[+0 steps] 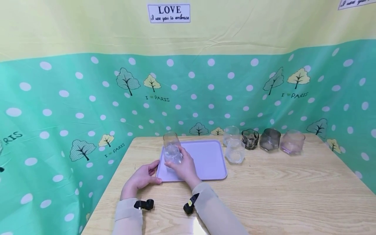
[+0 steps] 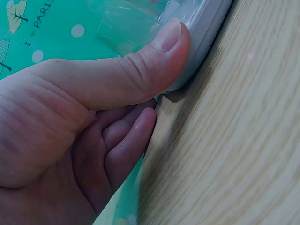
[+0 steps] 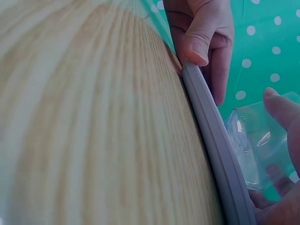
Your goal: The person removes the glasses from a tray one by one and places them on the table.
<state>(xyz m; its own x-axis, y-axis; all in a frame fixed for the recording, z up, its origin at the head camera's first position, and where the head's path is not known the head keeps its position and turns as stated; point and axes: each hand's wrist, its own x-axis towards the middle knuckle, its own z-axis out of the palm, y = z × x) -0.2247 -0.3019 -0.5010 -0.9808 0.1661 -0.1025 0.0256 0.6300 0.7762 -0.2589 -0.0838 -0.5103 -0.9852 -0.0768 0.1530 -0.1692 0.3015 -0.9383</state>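
Observation:
A lilac tray [image 1: 205, 160] lies on the wooden table. My left hand [image 1: 142, 176] grips its near left corner; the thumb is on the rim [image 2: 202, 51] and the other fingers bend beside the edge. Over the tray's left part, my right hand [image 1: 187, 168] holds a clear faceted glass [image 1: 172, 154] between thumb and fingers. The right wrist view shows this glass [image 3: 260, 145] close to the tray; whether its base touches is unclear. An amber-tinted glass [image 1: 171, 138] stands just behind it, partly hidden.
Right of the tray are two clear glasses [image 1: 235, 151], a dark wavy glass [image 1: 250, 139], a smoky grey glass [image 1: 270, 140] and a pinkish glass [image 1: 292, 143]. A green dotted curtain [image 1: 202, 88] hangs behind the table [image 1: 279, 192].

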